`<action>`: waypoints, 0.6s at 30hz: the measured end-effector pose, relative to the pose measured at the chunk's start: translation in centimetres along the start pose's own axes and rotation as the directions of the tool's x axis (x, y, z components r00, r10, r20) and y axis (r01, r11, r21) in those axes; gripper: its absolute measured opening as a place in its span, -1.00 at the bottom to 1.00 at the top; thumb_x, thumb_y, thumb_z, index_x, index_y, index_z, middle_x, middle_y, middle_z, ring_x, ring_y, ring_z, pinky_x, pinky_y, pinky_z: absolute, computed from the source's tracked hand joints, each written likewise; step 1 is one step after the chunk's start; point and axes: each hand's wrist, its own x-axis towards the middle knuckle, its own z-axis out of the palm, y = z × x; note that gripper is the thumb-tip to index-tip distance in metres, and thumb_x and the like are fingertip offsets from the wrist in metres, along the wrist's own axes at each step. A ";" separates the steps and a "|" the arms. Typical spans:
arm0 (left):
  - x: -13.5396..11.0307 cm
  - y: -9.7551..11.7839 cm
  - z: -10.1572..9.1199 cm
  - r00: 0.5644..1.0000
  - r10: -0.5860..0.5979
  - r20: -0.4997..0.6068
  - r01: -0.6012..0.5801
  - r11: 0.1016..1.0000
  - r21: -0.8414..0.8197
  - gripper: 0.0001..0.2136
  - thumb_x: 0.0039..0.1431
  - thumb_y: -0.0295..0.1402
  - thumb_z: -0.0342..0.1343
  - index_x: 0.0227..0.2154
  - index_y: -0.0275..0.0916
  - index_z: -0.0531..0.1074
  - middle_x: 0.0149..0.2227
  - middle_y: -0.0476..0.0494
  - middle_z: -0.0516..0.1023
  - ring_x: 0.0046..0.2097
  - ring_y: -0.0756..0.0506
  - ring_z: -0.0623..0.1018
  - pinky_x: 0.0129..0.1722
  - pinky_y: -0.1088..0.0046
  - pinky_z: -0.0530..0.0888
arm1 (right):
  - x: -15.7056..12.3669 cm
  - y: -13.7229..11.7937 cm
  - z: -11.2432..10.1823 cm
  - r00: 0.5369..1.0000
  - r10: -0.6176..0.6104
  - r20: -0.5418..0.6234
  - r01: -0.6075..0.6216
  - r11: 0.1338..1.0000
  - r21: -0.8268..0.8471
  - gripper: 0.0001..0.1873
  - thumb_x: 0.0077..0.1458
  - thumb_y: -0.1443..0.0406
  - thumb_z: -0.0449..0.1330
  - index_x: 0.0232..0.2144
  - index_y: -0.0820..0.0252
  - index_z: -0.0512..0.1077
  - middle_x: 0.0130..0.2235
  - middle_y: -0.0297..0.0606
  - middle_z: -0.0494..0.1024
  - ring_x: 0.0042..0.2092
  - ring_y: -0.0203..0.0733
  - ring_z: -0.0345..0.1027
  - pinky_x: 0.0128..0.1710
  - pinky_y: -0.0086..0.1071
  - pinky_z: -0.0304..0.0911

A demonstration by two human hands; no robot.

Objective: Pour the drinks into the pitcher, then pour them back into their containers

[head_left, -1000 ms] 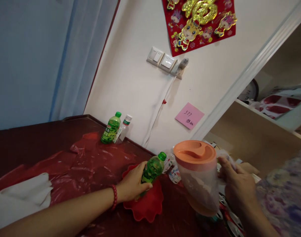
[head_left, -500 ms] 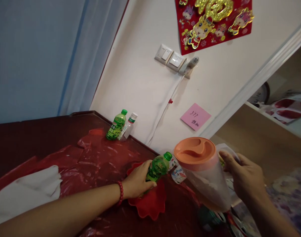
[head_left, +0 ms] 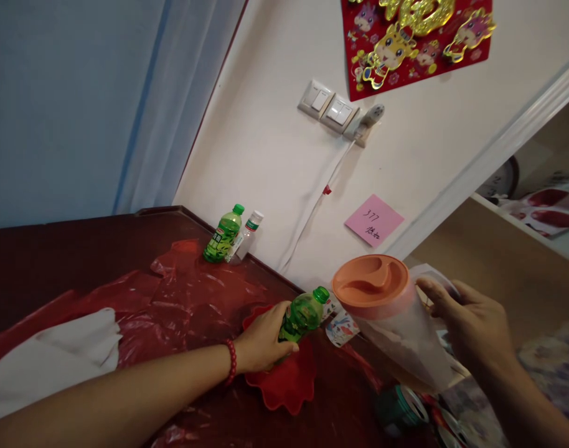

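My left hand [head_left: 262, 343] is wrapped round a green drink bottle [head_left: 304, 313] with a green cap, which leans over a red scalloped plate [head_left: 289, 382] on the dark red table [head_left: 70, 261]. A red bead bracelet circles that wrist. My right hand [head_left: 471, 323] grips the handle of a clear plastic pitcher [head_left: 406, 336] with an orange lid [head_left: 369, 283], tilted and held just right of the bottle.
A second green bottle [head_left: 223, 235] and a small clear bottle [head_left: 248, 231] stand by the wall. Red plastic sheeting [head_left: 182, 298] and a white cloth [head_left: 51, 361] cover the table's left. Packets and a tape roll [head_left: 399, 407] lie under the pitcher. Switches, a cable and a pink note hang on the wall.
The pitcher has shifted slightly right and tilted further in my right hand. My left hand has kept its hold on the green bottle over the red plate.
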 end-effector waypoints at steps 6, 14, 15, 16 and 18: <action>0.0 0.2 -0.2 1.000 -0.003 0.008 0.003 1.000 0.009 -0.42 -0.03 -0.41 0.28 0.09 -0.16 0.27 0.07 -0.22 0.47 0.08 -0.28 0.47 0.08 0.20 0.38 | 0.3 0.3 -0.2 0.999 0.034 0.021 -0.033 0.999 -0.023 -0.45 -0.15 -0.19 0.31 -0.57 0.16 0.40 -0.61 -0.33 0.32 -0.59 -0.25 0.11 -0.59 -0.38 0.03; 0.1 0.3 -0.1 1.000 -0.001 0.016 0.000 1.000 0.020 -0.41 -0.02 -0.42 0.29 0.10 -0.16 0.25 0.06 -0.20 0.48 0.08 -0.26 0.47 0.07 0.23 0.39 | 0.7 0.2 -0.5 1.000 -0.031 0.003 0.032 0.994 -0.108 -0.33 -0.23 -0.32 0.25 -0.60 0.17 0.43 -0.64 -0.31 0.34 -0.54 -0.15 0.17 -0.57 -0.36 0.06; 0.1 0.3 -0.1 1.000 0.007 0.015 -0.007 1.000 0.020 -0.41 -0.03 -0.42 0.29 0.10 -0.16 0.25 0.06 -0.19 0.48 0.08 -0.26 0.47 0.07 0.23 0.38 | 0.7 0.1 -0.5 0.999 -0.042 0.000 0.042 0.993 -0.114 -0.32 -0.24 -0.33 0.24 -0.61 0.17 0.43 -0.64 -0.31 0.34 -0.53 -0.14 0.18 -0.56 -0.36 0.06; 0.1 0.2 -0.1 1.000 0.014 0.013 -0.014 1.000 0.020 -0.42 -0.02 -0.42 0.29 0.10 -0.16 0.25 0.06 -0.19 0.47 0.08 -0.26 0.47 0.07 0.23 0.38 | 0.7 0.0 -0.5 0.999 -0.047 0.001 0.046 0.992 -0.118 -0.31 -0.24 -0.34 0.24 -0.60 0.18 0.44 -0.64 -0.31 0.34 -0.52 -0.13 0.19 -0.56 -0.36 0.06; 0.1 0.2 -0.1 1.000 0.019 0.008 -0.019 1.000 0.024 -0.42 -0.02 -0.42 0.29 0.09 -0.16 0.26 0.05 -0.19 0.47 0.07 -0.26 0.47 0.07 0.22 0.39 | 0.8 0.0 -0.4 0.999 -0.045 0.010 0.046 0.992 -0.119 -0.31 -0.24 -0.34 0.24 -0.58 0.18 0.46 -0.64 -0.32 0.35 -0.51 -0.11 0.21 -0.55 -0.36 0.06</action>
